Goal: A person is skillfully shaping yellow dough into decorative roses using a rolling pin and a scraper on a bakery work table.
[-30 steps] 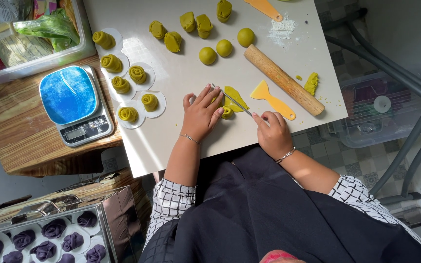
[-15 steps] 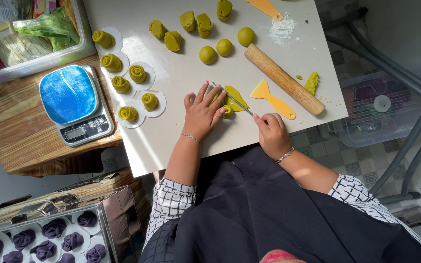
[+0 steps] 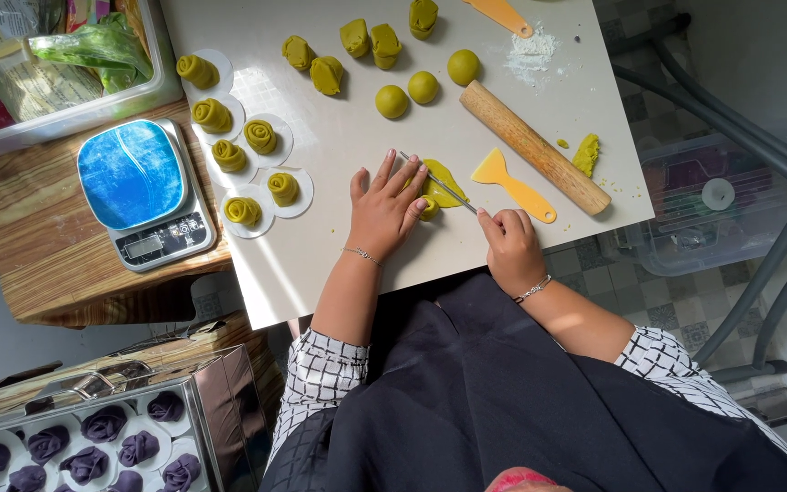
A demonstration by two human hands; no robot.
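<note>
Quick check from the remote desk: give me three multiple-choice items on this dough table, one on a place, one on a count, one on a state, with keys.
1. Where is the kitchen scale?
A. On the wooden surface left of the white table
B. Beside the rolling pin
C. On the floor

2. How many smooth round green dough balls lie near the rolling pin?
A. One
B. Three
C. Six

3. What is the left hand doing?
A. Lifting the orange scraper
B. Hanging off the table
C. Pressing flat on the green dough piece

Answers: 1 A, the scale sits on wood at the table's left edge. 2 B, three balls show. 3 C, its fingers spread over the dough while the right hand holds a thin metal tool to it.
</note>
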